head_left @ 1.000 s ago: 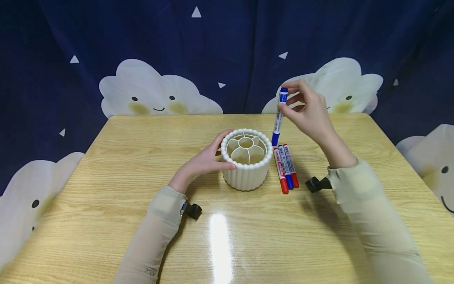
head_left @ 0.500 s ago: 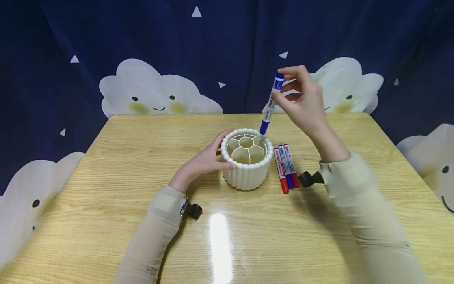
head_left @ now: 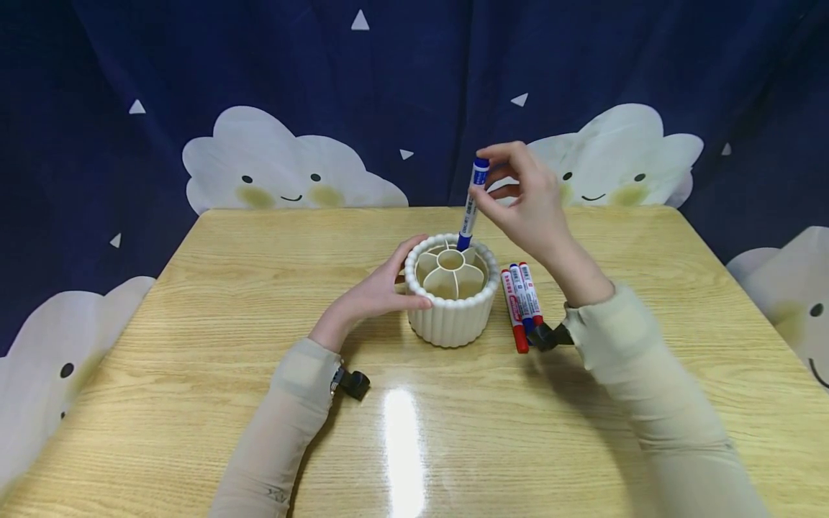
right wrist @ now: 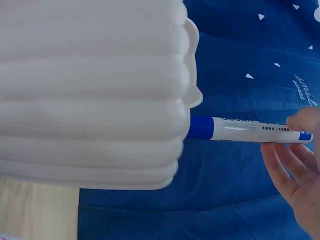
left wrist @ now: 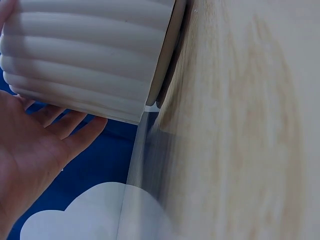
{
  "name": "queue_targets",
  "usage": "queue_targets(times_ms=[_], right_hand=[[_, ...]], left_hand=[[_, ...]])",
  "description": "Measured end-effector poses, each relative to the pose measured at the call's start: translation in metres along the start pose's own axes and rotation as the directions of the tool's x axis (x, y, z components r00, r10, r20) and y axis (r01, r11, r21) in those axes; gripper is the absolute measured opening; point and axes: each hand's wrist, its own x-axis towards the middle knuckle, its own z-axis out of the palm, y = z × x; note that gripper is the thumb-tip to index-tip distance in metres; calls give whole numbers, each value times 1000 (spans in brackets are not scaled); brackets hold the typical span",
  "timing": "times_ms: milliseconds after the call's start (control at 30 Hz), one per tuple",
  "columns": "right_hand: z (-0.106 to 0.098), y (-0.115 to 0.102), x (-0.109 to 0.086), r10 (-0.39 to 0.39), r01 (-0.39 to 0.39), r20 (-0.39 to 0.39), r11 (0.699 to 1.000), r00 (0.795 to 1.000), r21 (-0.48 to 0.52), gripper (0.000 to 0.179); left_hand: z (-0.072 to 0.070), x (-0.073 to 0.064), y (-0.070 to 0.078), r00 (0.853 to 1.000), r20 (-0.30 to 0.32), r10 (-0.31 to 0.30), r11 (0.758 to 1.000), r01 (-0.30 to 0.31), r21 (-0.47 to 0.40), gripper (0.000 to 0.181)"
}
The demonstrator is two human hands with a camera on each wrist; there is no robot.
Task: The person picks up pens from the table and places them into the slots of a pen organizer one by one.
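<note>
A cream ribbed pen holder point(head_left: 451, 320) with a beaded rim and petal-shaped compartments stands on the table. My left hand point(head_left: 372, 291) grips its left side, thumb in front and fingers behind; the left wrist view shows those fingers point(left wrist: 75, 127) along the ribbed wall. My right hand point(head_left: 527, 198) pinches a blue-capped whiteboard marker point(head_left: 470, 212) near its upper end. The marker leans slightly, and its blue lower end overlaps the back compartments in the head view. From the right wrist, that blue end point(right wrist: 201, 127) passes behind the holder's rim, its tip hidden.
To the right of the holder lie a red marker point(head_left: 514, 309), a blue marker point(head_left: 521, 288) and another red marker point(head_left: 527, 280), side by side. The right wrist camera point(head_left: 549, 336) partly covers their lower ends. A dark blue cloud-print curtain point(head_left: 427, 93) hangs behind the table point(head_left: 259, 273).
My right hand has carried the blue marker left, first up and then down, from above the other markers to the holder's back rim. The left hand and holder have stayed put.
</note>
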Motion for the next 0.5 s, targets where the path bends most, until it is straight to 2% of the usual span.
queue_targets(times_ms=[333, 500], right_hand=[[6, 5, -9, -29, 28, 44, 999, 999, 14, 33], [9, 7, -14, -25, 25, 64, 1000, 998, 4, 33]], left_hand=[[0, 0, 0, 1000, 1, -5, 1000, 5, -6, 98], [0, 7, -22, 999, -7, 45, 999, -45, 12, 98]])
